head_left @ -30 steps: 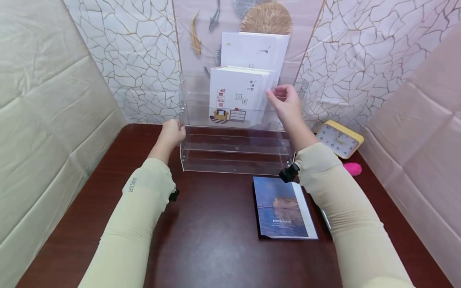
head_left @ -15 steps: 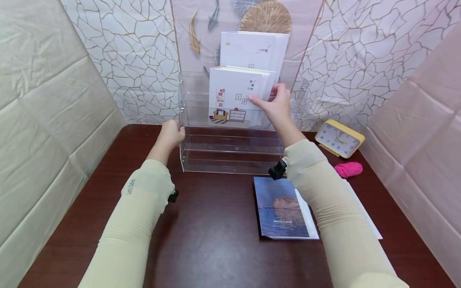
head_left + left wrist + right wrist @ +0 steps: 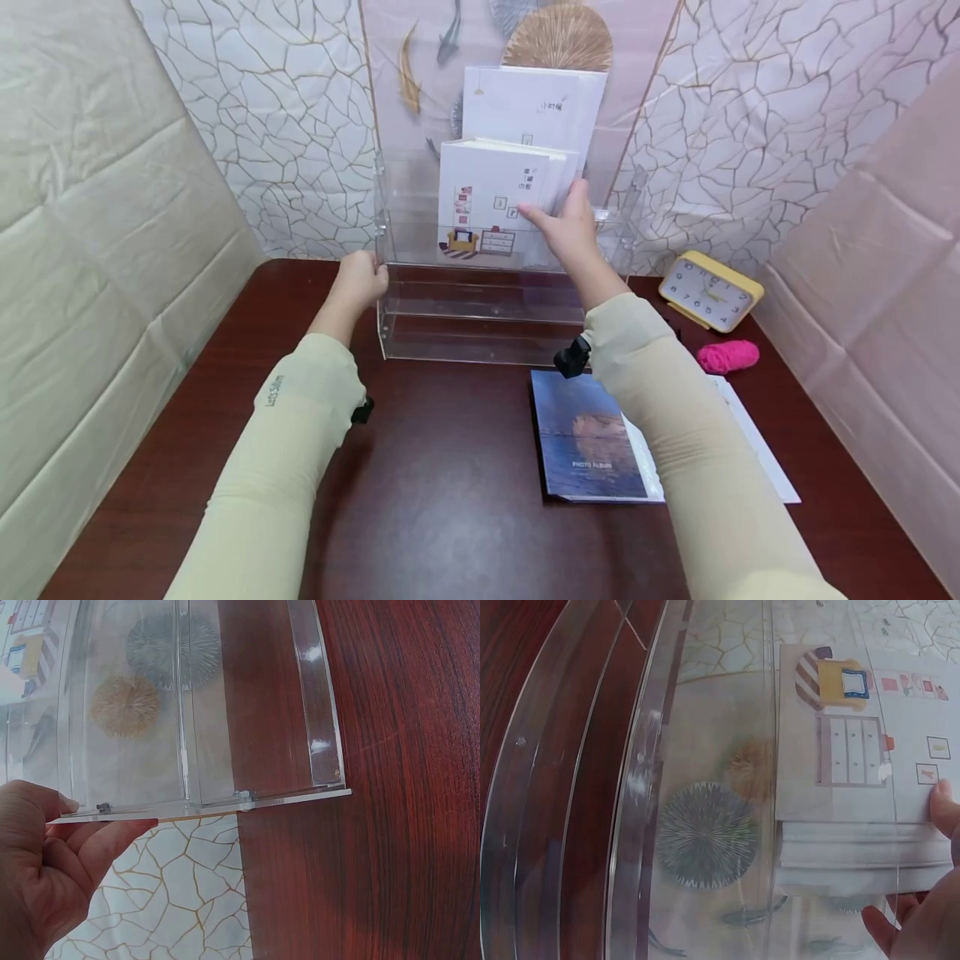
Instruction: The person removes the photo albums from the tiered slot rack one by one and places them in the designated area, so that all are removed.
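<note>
A clear acrylic tiered rack (image 3: 480, 347) stands at the back of the table. My left hand (image 3: 362, 277) grips its left side panel, thumb on one face and fingers on the other, as the left wrist view shows at the panel (image 3: 285, 798). In an upper tier stands a thick white book (image 3: 480, 179) with a drawn armchair and dresser on its cover. My right hand (image 3: 570, 229) pinches this book by its right edge. The thumb lies on the cover and the other fingers go behind, partly hidden. Another white book (image 3: 506, 93) stands upright behind it, higher up.
A blue photo album (image 3: 592, 450) lies on the table below the rack's right end. Right of it are a white sheet or booklet (image 3: 757, 442), partly under my forearm, a pink bundle (image 3: 727, 357) and a yellow alarm clock (image 3: 708, 292). Fabric-covered walls surround the table.
My right hand has moved left from beside the white book onto its right edge and taken hold of it. My left hand keeps its grip on the rack, and the book stays in place.
</note>
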A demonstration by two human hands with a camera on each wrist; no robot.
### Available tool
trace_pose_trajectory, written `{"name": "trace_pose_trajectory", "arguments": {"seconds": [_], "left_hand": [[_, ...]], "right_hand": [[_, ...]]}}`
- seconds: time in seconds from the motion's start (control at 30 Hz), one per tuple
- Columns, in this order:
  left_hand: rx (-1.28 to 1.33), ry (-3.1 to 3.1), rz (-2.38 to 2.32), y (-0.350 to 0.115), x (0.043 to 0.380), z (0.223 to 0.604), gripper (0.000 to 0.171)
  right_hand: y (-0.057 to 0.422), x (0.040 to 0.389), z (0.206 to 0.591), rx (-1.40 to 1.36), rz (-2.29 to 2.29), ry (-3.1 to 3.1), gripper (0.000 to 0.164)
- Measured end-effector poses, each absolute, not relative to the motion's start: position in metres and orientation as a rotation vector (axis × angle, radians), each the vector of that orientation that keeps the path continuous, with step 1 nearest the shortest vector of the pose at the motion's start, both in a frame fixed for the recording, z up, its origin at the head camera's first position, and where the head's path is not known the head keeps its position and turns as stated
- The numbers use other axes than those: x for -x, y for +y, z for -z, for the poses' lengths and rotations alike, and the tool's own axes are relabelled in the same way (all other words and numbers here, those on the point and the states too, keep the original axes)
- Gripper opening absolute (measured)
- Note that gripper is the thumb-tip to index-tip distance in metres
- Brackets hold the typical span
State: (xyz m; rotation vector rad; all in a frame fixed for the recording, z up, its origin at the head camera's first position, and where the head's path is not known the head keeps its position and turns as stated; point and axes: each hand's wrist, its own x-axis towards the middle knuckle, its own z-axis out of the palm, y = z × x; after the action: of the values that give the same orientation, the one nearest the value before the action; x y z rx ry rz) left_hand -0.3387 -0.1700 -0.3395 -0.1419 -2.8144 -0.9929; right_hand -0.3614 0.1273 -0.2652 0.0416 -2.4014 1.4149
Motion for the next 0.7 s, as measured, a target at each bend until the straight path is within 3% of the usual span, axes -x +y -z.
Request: {"name": "trace_pose_trajectory", "arguments": {"seconds": [0.7], "left_hand": [[0.157,-2.804,0.947,-0.169,0.336,0.34,0.026]], "right_hand": [[0.103,0.362,0.234,-0.101,-1.235,-2.49,0.069]]}}
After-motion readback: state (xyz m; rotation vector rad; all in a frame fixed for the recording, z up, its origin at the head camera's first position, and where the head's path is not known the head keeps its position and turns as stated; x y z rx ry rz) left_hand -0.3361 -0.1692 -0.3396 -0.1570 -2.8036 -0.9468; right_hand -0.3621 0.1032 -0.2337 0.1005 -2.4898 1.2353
